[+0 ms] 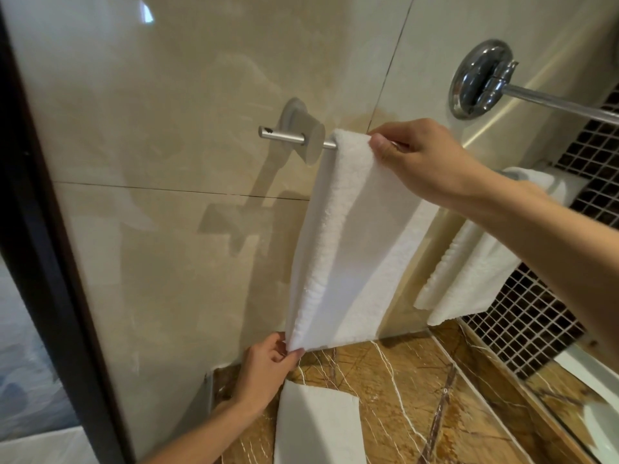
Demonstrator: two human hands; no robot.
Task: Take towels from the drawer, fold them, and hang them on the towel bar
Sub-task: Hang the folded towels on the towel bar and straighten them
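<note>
A folded white towel [348, 236] hangs over the left end of a silver towel bar [288, 137] on the beige tiled wall. My right hand [425, 159] pinches the towel's top fold at the bar, thumb in front. My left hand [268, 370] pinches the towel's lower left corner, just above the ledge. A second white towel [475, 269] hangs further right on the same bar, partly behind my right forearm. Another folded white towel [315, 426] lies flat on the brown marble ledge [402, 380] below.
A chrome wall fitting [479, 78] with a rod running right sits above the bar. Dark mosaic tiles [522, 316] cover the right wall. A dark door frame [50, 262] runs down the left side. A white tub edge [599, 390] shows at the lower right.
</note>
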